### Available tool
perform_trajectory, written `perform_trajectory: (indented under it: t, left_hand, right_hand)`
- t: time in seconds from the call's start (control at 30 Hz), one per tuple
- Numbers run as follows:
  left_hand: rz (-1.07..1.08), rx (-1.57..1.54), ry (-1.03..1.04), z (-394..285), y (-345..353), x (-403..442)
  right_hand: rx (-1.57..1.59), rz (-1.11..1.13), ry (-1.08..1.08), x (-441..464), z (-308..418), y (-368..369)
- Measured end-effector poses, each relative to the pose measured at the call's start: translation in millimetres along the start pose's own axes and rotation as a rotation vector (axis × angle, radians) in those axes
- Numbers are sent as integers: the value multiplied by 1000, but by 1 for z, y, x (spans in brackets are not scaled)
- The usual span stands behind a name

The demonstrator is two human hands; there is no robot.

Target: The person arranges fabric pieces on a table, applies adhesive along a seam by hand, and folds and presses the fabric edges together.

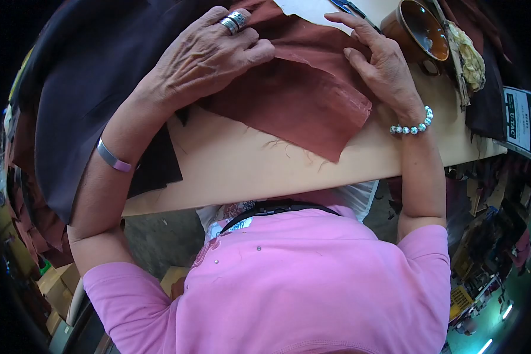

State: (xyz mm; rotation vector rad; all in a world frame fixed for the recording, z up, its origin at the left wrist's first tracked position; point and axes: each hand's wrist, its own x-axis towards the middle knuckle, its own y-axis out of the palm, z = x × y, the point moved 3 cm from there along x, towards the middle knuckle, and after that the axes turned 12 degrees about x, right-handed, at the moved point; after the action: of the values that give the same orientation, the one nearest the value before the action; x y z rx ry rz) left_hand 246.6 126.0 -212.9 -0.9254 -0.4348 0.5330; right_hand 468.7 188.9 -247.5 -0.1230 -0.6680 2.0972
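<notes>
A reddish-brown leather piece (312, 112) with uneven edges lies on the pale table, one part folded over another. My left hand (212, 59), with rings on a finger, is over its upper left part. The fingers are curled and the thumb presses in against them at the leather. My right hand (380, 65) is at the right edge of the piece, thumb and index finger apart, with nothing visible between them. A large dark sheet (100, 76) lies under and beside my left forearm, draping over the table edge.
A brown glazed mug (402, 29) with shiny amber contents stands right of my right hand. Beside it is a crumpled yellowish clump (469, 56). A blue-handled tool (342, 6) lies at the top. The table's front edge (265, 187) runs before my body.
</notes>
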Motion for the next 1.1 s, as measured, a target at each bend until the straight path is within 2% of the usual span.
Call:
perform_trajectory:
  t: [0.1, 0.23, 0.27, 0.4, 0.53, 0.63, 0.77, 0.8, 0.9, 0.93, 1.03, 1.1]
  left_hand:
    - [16, 46, 11, 2, -12, 6]
    - [-3, 64, -54, 0, 12, -7]
    - [-62, 65, -35, -1, 11, -8]
    - [-37, 52, 73, -4, 12, -12]
    - [-142, 100, -12, 1, 10, -11]
    - [-14, 86, -20, 8, -7, -5]
    - [-108, 128, -41, 2, 18, -12]
    - [9, 10, -65, 4, 22, -16]
    - [-82, 43, -66, 7, 24, -18]
    - [-120, 18, -53, 7, 22, -16]
    - [15, -23, 89, 11, -3, -5]
    - [2, 9, 103, 12, -2, -7]
  right_hand:
    - [-6, -31, -156, 1, 2, 5]
    - [-32, -26, -96, 0, 3, 2]
    - [-38, -26, -114, 1, 3, 2]
    - [11, -60, -166, 2, 0, 3]
    - [-18, -27, -120, 1, 0, 1]
    - [-22, -24, -93, 1, 0, 0]
    - [-33, -35, -135, 1, 0, 2]
    - [-40, -40, -152, 1, -1, 2]
    - [-76, -21, -79, 1, -1, 0]
    - [-82, -25, -95, 0, -2, 0]
    - [-81, -34, -138, 2, -2, 1]
    - [-62, -43, -154, 2, -1, 1]
